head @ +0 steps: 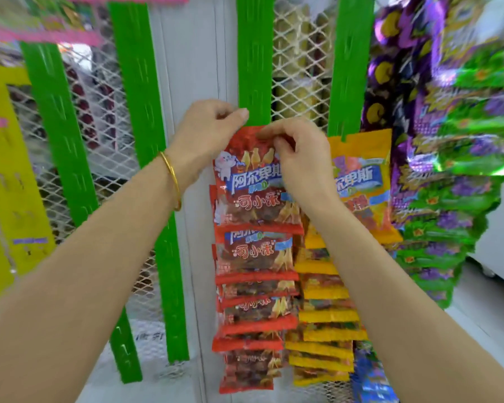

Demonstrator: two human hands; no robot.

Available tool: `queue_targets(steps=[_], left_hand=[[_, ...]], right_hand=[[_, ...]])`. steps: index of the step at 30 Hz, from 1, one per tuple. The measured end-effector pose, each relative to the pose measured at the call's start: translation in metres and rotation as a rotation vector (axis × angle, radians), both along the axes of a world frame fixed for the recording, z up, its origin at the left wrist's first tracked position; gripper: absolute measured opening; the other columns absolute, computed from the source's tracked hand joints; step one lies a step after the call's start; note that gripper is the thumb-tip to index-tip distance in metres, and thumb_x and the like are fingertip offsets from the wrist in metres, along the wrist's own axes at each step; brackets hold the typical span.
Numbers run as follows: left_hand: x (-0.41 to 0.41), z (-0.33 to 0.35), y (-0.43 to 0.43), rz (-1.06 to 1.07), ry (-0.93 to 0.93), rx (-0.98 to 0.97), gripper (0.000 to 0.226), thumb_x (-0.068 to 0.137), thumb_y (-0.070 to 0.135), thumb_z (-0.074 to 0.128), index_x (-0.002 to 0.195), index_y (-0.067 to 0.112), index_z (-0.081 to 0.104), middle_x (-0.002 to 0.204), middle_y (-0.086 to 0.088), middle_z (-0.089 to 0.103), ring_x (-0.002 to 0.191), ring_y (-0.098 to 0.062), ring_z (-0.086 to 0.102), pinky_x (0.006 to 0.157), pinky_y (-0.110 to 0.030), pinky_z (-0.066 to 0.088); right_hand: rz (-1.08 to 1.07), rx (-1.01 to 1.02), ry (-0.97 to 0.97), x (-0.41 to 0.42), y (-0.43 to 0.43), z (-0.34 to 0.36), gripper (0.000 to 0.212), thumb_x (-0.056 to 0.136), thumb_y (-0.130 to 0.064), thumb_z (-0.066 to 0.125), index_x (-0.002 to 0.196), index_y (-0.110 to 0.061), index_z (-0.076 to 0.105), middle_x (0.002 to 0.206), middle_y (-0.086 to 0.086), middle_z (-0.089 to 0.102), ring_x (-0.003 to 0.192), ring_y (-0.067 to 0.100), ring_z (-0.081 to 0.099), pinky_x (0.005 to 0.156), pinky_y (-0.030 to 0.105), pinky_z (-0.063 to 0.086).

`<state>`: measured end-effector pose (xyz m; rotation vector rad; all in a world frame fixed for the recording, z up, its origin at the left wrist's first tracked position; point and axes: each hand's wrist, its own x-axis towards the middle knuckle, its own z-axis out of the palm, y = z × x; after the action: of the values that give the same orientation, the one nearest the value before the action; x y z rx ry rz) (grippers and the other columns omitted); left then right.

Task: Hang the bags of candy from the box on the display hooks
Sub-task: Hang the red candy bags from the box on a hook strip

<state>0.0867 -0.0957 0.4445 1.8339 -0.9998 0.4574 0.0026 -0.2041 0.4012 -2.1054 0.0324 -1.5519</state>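
A red candy bag [245, 181] is held flat against a green hanging strip [255, 59], on top of a column of several red bags [250, 312] hanging below it. My left hand [207, 132] pinches the bag's top left corner against the strip. My right hand [297, 152] pinches the top edge of the same bag on its right side. To the right hangs a column of orange-yellow candy bags [361, 181] on another green strip [351, 62]. The box is out of view.
Two bare green strips [140, 91] [53, 112] hang on the white mesh wall [300, 62] at left. A yellow strip [0, 170] is at far left. Purple and green foil bags [454, 141] crowd the right side. White floor [483, 324] lies below.
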Motion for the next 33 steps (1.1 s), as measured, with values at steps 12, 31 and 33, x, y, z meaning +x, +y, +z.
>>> queue_targets(steps=[12,31,33], left_hand=[[-0.002,0.003,-0.002,-0.065,0.191,-0.054,0.031,0.09,0.031,0.056,0.076,0.004,0.064,0.065,-0.006,0.059,0.05,-0.006,0.052,0.053,-0.017,0.04],[-0.028,-0.089,0.05,0.212,-0.305,-0.14,0.039,0.087,0.022,0.059,0.123,0.014,0.049,0.122,-0.002,0.05,0.115,-0.017,0.043,0.097,-0.041,0.042],[-0.042,-0.13,0.068,0.186,-0.314,-0.164,0.035,0.087,0.021,0.058,0.12,0.014,0.05,0.117,0.005,0.047,0.113,-0.013,0.042,0.095,-0.04,0.043]], right_hand=[[-0.085,-0.074,-0.103,0.009,0.002,-0.002,0.024,0.081,0.008,0.051,0.092,-0.003,0.07,0.089,0.002,0.057,0.082,-0.002,0.044,0.074,0.004,0.035],[-0.347,-0.177,-0.092,-0.034,0.037,-0.064,0.034,0.078,0.008,0.057,0.11,-0.004,0.06,0.119,0.014,0.052,0.111,0.029,0.047,0.093,0.03,0.039],[-0.22,-0.167,-0.088,-0.048,0.05,-0.1,0.027,0.082,0.006,0.055,0.106,-0.004,0.062,0.114,0.012,0.054,0.108,0.026,0.05,0.091,0.027,0.043]])
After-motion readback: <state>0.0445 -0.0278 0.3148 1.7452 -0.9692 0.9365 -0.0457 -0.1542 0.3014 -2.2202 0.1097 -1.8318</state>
